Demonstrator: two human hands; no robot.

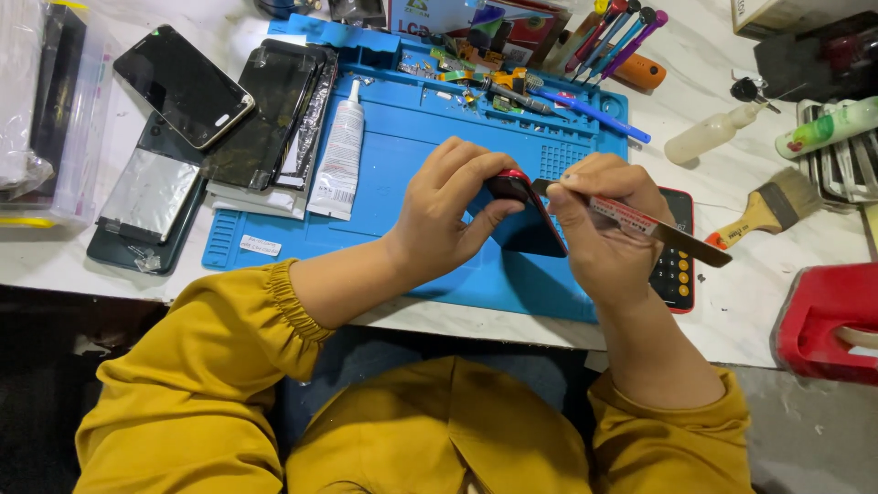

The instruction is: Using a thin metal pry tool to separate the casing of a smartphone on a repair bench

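My left hand (453, 209) grips a red-edged phone (523, 212), holding it tilted above the blue work mat (402, 174). My right hand (599, 224) holds a thin flat metal pry tool (654, 227) whose tip rests against the phone's upper edge, next to my left thumb. The tool's handle end sticks out to the right over a black and red calculator (675, 261). Most of the phone's face is hidden behind my fingers.
A white glue tube (340, 151) lies on the mat's left part. Several phones and screens (183, 84) sit at left. Screwdrivers (613, 37), small parts, a squeeze bottle (712, 134), a paintbrush (768, 209) and a red box (828, 320) lie around the right side.
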